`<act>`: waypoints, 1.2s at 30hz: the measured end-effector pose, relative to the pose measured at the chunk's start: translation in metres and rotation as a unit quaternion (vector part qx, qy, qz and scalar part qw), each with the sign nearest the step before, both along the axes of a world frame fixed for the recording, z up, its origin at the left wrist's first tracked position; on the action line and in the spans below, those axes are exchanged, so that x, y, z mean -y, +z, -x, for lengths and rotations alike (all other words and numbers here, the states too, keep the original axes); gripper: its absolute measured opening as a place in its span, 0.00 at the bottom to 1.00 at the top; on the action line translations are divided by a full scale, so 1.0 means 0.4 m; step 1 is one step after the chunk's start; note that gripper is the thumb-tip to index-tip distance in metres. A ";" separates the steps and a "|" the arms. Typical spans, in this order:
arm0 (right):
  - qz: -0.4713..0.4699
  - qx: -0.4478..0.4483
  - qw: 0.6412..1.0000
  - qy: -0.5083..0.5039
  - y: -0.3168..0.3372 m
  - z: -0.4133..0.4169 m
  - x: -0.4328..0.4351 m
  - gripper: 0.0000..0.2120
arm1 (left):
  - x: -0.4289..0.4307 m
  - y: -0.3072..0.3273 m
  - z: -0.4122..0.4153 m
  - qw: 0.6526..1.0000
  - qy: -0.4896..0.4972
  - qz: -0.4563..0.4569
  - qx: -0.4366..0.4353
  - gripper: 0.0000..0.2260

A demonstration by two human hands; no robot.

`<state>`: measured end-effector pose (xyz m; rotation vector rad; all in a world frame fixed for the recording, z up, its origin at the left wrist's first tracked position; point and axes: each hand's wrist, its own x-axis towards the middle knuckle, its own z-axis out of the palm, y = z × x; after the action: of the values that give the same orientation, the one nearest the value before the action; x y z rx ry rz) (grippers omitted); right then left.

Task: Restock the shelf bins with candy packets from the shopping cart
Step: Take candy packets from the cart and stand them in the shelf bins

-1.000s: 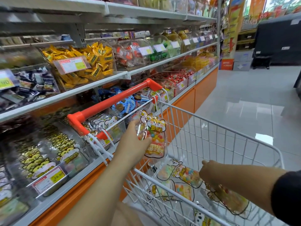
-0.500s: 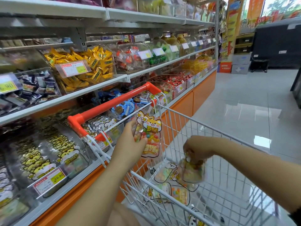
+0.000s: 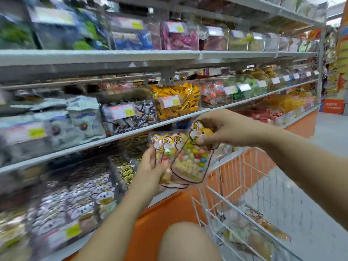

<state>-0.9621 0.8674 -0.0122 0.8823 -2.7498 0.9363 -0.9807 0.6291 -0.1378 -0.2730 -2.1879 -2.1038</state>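
Facing the shelves (image 3: 94,57), our left grip (image 3: 150,167) clasps one candy packet (image 3: 163,146), our right grip (image 3: 216,129) pinches a second packet (image 3: 190,166).

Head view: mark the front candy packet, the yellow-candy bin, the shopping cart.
front candy packet (image 3: 191,162), head view, on its jellybean-filled middle.
yellow-candy bin (image 3: 196,99), head view, on its clear front wall.
shopping cart (image 3: 232,166), head view, on its wire side wall.
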 end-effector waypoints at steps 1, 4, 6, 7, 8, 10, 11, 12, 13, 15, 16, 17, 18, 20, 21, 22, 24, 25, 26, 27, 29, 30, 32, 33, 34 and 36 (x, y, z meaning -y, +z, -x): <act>0.010 0.001 1.000 0.009 -0.011 0.017 0.061 0.06 | 0.045 -0.013 -0.017 0.999 0.003 -0.034 0.039 0.24; 0.017 0.034 0.999 0.024 -0.073 0.059 0.259 0.17 | 0.191 -0.061 -0.094 0.974 0.015 -0.159 0.161 0.19; 0.002 0.061 0.997 0.037 -0.130 0.072 0.394 0.26 | 0.272 -0.077 -0.162 0.951 0.044 -0.228 0.203 0.25; 0.005 0.076 0.996 0.045 -0.161 0.077 0.458 0.27 | 0.310 -0.086 -0.195 0.941 0.039 -0.262 0.208 0.27; 0.012 0.094 0.994 0.056 -0.192 0.076 0.525 0.28 | 0.354 -0.091 -0.230 0.934 0.026 -0.289 0.207 0.30; 0.027 0.125 0.988 0.081 -0.238 0.064 0.651 0.29 | 0.440 -0.100 -0.291 0.921 0.023 -0.332 0.204 0.36; 0.029 0.133 0.986 0.092 -0.260 0.058 0.709 0.28 | 0.494 -0.116 -0.312 0.914 0.032 -0.353 0.197 0.37; 0.028 0.135 0.985 0.103 -0.279 0.051 0.764 0.28 | 0.544 -0.130 -0.334 0.911 0.042 -0.364 0.188 0.37; 0.032 0.134 0.984 0.116 -0.296 0.041 0.816 0.27 | 0.588 -0.141 -0.355 0.909 0.051 -0.365 0.194 0.35; 0.053 0.147 0.978 0.140 -0.330 0.026 0.910 0.24 | 0.662 -0.167 -0.377 0.915 0.083 -0.343 0.196 0.25; 0.063 0.161 0.974 0.148 -0.344 0.016 0.955 0.23 | 0.694 -0.185 -0.382 0.920 0.111 -0.322 0.192 0.21; 0.081 0.169 0.970 0.153 -0.358 0.010 0.998 0.23 | 0.724 -0.197 -0.389 0.923 0.145 -0.301 0.188 0.22; 0.106 0.174 0.968 0.147 -0.375 0.007 1.037 0.24 | 0.749 -0.204 -0.397 0.925 0.189 -0.278 0.179 0.24; 0.149 0.233 0.953 0.119 -0.398 0.001 1.101 0.34 | 0.797 -0.214 -0.404 0.924 0.258 -0.245 0.140 0.30; 0.165 0.295 0.933 0.123 -0.402 -0.001 1.126 0.42 | 0.824 -0.213 -0.408 0.922 0.286 -0.234 0.116 0.32; 0.182 0.370 0.900 0.144 -0.406 -0.004 1.150 0.47 | 0.847 -0.206 -0.410 0.920 0.307 -0.227 0.090 0.31; 0.187 0.473 0.831 0.223 -0.412 -0.003 1.199 0.37 | 0.900 -0.189 -0.405 0.923 0.326 -0.198 0.049 0.29; 0.187 0.485 0.817 0.248 -0.409 -0.003 1.227 0.27 | 0.931 -0.181 -0.399 0.927 0.330 -0.175 0.036 0.29; 0.194 0.485 0.814 0.254 -0.406 -0.003 1.258 0.19 | 0.962 -0.170 -0.392 0.930 0.338 -0.144 0.028 0.30; 0.209 0.479 0.816 0.249 -0.405 0.002 1.293 0.15 | 0.993 -0.162 -0.384 0.930 0.352 -0.105 0.029 0.33; 0.246 0.480 0.810 0.231 -0.403 0.016 1.359 0.12 | 1.053 -0.146 -0.365 0.928 0.368 -0.034 0.035 0.41; 0.260 0.485 0.804 0.226 -0.400 0.018 1.388 0.12 | 1.085 -0.142 -0.353 0.927 0.374 0.001 0.039 0.40; 0.290 0.505 0.786 0.209 -0.408 0.025 1.444 0.14 | 1.137 -0.130 -0.337 0.918 0.391 0.061 0.040 0.31; 0.303 0.529 0.767 0.201 -0.418 0.029 1.470 0.15 | 1.161 -0.127 -0.330 0.912 0.396 0.092 0.042 0.28; 0.315 0.558 0.742 0.195 -0.435 0.033 1.497 0.17 | 1.183 -0.127 -0.324 0.905 0.403 0.129 0.044 0.28; 0.311 0.612 0.702 0.192 -0.480 0.035 1.546 0.18 | 1.209 -0.131 -0.325 0.886 0.412 0.203 0.062 0.31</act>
<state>-0.9762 0.2488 -0.2043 0.8181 -2.4493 3.2548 -0.8507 0.1456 -0.1901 0.6744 -2.2044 -1.2221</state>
